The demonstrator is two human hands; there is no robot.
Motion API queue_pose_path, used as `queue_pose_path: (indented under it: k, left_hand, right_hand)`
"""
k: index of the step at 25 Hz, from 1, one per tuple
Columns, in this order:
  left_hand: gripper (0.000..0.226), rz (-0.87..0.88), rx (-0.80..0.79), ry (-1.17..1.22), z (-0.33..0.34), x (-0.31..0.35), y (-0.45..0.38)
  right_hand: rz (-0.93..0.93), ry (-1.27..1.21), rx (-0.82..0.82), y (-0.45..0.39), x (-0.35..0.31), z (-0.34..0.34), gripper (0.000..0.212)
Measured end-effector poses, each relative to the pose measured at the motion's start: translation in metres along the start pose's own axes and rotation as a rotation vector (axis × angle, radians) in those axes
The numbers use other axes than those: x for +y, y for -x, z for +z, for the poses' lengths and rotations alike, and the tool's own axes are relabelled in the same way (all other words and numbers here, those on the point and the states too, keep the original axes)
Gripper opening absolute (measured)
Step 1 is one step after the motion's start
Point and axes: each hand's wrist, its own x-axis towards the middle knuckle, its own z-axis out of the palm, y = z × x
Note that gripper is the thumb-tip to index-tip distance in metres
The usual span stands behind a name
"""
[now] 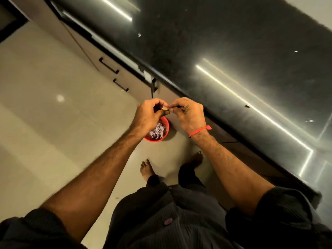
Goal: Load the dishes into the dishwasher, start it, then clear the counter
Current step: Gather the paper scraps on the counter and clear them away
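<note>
Right now both hands meet in front of the body, above the floor. The left hand (150, 112) curls its fingers round a small yellowish scrap (165, 108), and the right hand (186, 114) pinches the same scrap between thumb and forefinger from the other side. What the scrap is cannot be told; it is tiny and partly hidden by fingertips. It looks like a bit of wrapper or peel.

By its look the scrap weighs next to nothing, is thin and limp, and would tear or slip free easily. A fingertip pinch at its edges, as now, seems the only hold that fits; a palm grip would lose it. It may cling to the skin, so letting go probably needs a rub or flick.

Directly below the hands a red bin (166, 123) stands on the floor, partly covered by the left wrist. It holds pale purplish shreds (157, 131), loose and light, likely to scatter if the bin is knocked.

To the right runs the dark stone desk (233, 51), glossy, with strip lights mirrored in it and a few small crumbs (247, 106) left on it. Those would call for a wipe or a sweep into the palm. Under its edge are pale drawers with black handles (109, 66). Bare feet stand near the bin. No dishwasher is in view.
</note>
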Motion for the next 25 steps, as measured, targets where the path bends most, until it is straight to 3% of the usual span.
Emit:
queue_pose_path:
  k: [5,8,13,15,18,23,25]
  left_hand:
    - [0.017,-0.165,0.020,0.049,0.016,-0.113,-0.026]
    - [0.020,-0.281,0.012,0.096,0.057,-0.196,-0.056]
    - [0.010,-0.381,0.056,0.184,0.140,-0.314,-0.103]
    - [0.025,-0.473,0.058,0.222,0.165,-0.351,-0.116]
    - [0.040,-0.502,0.020,0.202,0.188,-0.390,-0.128]
    - [0.009,-0.510,0.131,0.229,0.192,-0.411,-0.120]
    - [0.019,-0.455,0.151,0.266,0.184,-0.399,-0.111]
  right_hand:
    - [0.136,0.020,-0.132,-0.010,0.044,0.102,0.022]
    - [0.194,-0.001,-0.193,-0.015,0.110,0.175,0.021]
    - [0.184,0.215,-0.292,-0.030,0.243,0.268,0.024]
    - [0.225,0.211,-0.316,-0.028,0.284,0.295,0.030]
    - [0.291,0.140,-0.317,-0.021,0.325,0.319,0.036]
    - [0.213,0.143,-0.197,-0.009,0.317,0.318,0.018]
    - [0.208,0.212,-0.163,-0.006,0.305,0.307,0.014]
